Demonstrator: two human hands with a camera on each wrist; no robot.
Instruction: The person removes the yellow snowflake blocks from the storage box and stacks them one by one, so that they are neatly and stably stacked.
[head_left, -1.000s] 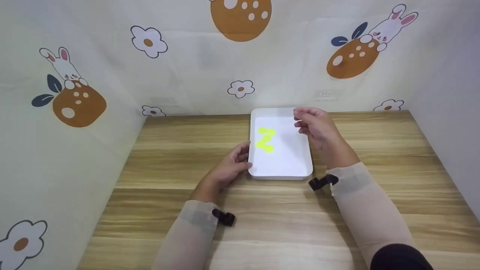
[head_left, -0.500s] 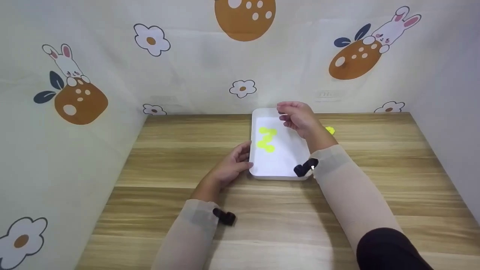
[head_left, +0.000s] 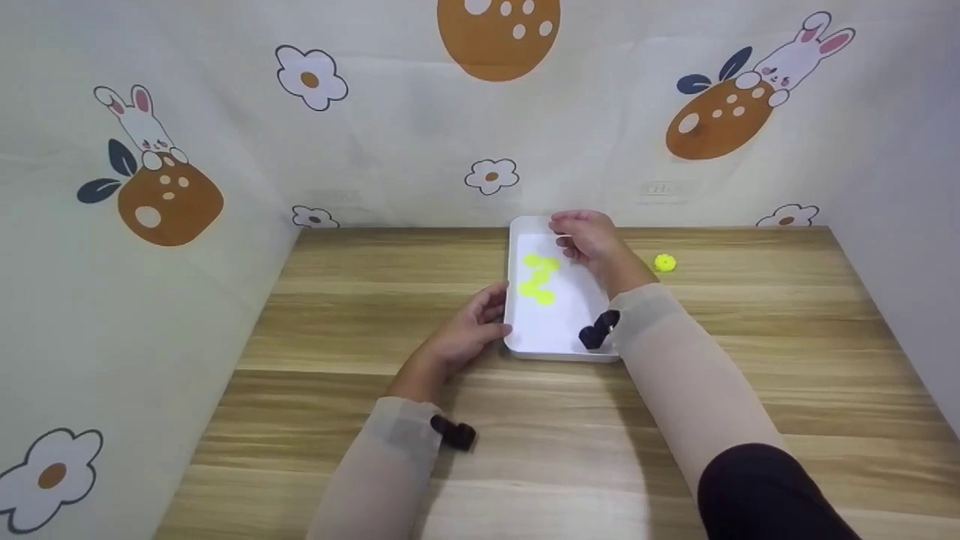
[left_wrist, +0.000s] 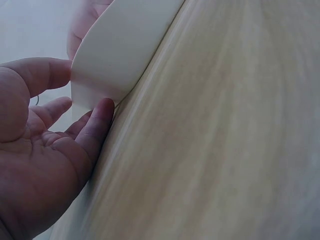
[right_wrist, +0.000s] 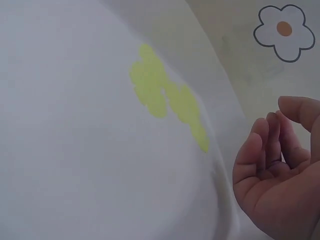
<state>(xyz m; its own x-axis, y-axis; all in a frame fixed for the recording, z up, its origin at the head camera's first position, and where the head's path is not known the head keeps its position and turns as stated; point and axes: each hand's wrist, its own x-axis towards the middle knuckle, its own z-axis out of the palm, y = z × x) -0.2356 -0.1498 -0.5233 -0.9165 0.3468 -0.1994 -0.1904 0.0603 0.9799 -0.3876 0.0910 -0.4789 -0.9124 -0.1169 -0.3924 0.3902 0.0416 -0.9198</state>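
Note:
A white tray (head_left: 562, 330) lies on the table, with several bright yellow, rounded pieces (head_left: 538, 279) close together inside its left half. Along the tray's left wall, my left hand (head_left: 466, 331) rests its fingers and thumb; the left wrist view shows fingertips touching the rim and the lower edge. My right hand (head_left: 592, 241) hovers over the tray's far right part, fingers loosely bent. Nothing is visible between its thumb and fingertips in the right wrist view. Right of the tray, a yellow flower-shaped piece (head_left: 664, 262) lies on the table.
The wood-grain table (head_left: 375, 315) runs back to a cloth wall (head_left: 405, 120) printed with rabbits and flowers. More cloth borders both sides. Small black wrist cameras (head_left: 454, 433) are worn on both sleeves.
My right hand has moved left from the tray's right edge to over its far part, uncovering the yellow flower-shaped piece on the table. My left hand has stayed at the tray.

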